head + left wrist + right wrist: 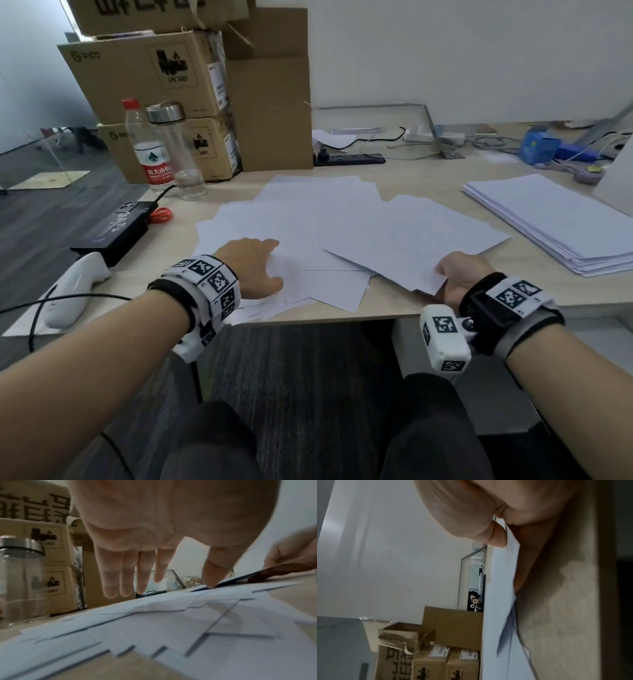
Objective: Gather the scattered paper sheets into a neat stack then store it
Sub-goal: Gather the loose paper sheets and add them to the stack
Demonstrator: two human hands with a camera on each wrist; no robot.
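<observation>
Several white paper sheets lie fanned and overlapping across the middle of the desk; they fill the foreground of the left wrist view. My left hand is at their near left part with straight fingers just above them and the thumb tip against a lifted sheet's edge. My right hand pinches the near corner of a sheet at the desk's front edge, thumb on top and fingers beneath, raising it slightly. A neat paper stack lies at the right.
Cardboard boxes are piled at the back left, with a plastic bottle and a glass bottle in front. A black case, orange scissors and a white controller lie left. A power strip, cables and a blue box line the back.
</observation>
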